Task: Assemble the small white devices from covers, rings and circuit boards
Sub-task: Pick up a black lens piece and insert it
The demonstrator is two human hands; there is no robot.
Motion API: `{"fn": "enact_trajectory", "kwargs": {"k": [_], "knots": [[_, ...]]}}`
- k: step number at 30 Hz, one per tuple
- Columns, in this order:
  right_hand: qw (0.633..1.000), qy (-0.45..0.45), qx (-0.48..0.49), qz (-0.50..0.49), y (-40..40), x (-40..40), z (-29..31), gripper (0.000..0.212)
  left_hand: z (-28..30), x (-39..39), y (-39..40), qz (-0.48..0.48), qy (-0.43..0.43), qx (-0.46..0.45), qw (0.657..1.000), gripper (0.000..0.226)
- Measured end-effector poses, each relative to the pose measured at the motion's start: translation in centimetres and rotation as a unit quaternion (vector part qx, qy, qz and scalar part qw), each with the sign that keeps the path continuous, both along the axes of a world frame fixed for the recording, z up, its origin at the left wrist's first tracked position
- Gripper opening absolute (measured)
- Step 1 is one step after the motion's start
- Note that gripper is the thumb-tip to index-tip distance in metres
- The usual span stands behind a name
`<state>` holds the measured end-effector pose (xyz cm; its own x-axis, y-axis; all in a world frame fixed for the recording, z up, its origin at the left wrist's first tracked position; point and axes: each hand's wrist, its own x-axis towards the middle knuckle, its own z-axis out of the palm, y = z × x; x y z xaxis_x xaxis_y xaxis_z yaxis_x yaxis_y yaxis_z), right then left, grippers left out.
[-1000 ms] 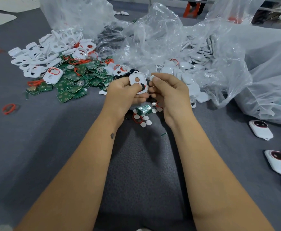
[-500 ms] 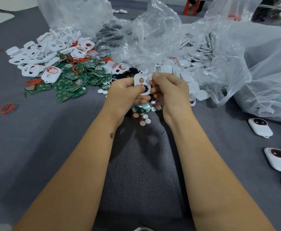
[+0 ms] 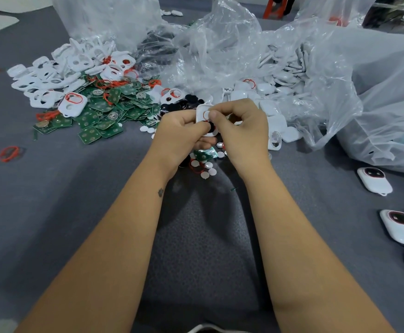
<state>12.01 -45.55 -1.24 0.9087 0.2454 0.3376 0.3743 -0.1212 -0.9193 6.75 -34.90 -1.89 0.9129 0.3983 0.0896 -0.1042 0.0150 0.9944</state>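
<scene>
My left hand point(image 3: 183, 131) grips a small white cover point(image 3: 202, 111) from its left side, with a black round part showing at its lower edge. My right hand point(image 3: 240, 127) pinches the same cover from the right, thumb pressing near a thin red ring on its face. Both hands meet above the grey table point(image 3: 76, 212). Below them lie a green circuit board point(image 3: 204, 155), a red ring point(image 3: 195, 165) and several small white discs point(image 3: 208, 169). Much of the held cover is hidden by my fingers.
A heap of white covers point(image 3: 49, 75), green circuit boards point(image 3: 105, 111) and red rings lies at the left. Clear plastic bags point(image 3: 220, 51) with white parts fill the back and right. Assembled white devices point(image 3: 375, 181) lie at the right edge. A loose red ring point(image 3: 9, 153) sits far left.
My right thumb has moved onto the face of the cover, and the hands have closed tighter together around it. The cover has tilted slightly.
</scene>
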Motion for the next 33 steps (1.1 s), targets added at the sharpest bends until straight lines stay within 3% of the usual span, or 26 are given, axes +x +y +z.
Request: {"fn": "enact_trajectory", "kwargs": {"k": [24, 33], "knots": [[0.999, -0.016, -0.027, -0.02, 0.29, -0.1, 0.03, 0.006, -0.06, 0.09, 0.08, -0.013, -0.004, -0.016, 1.0, 0.026], [0.999, -0.032, -0.008, -0.036, 0.6, -0.11, -0.24, 0.022, -0.08, -0.11, -0.19, -0.017, -0.014, 0.008, 1.0, 0.033]]}}
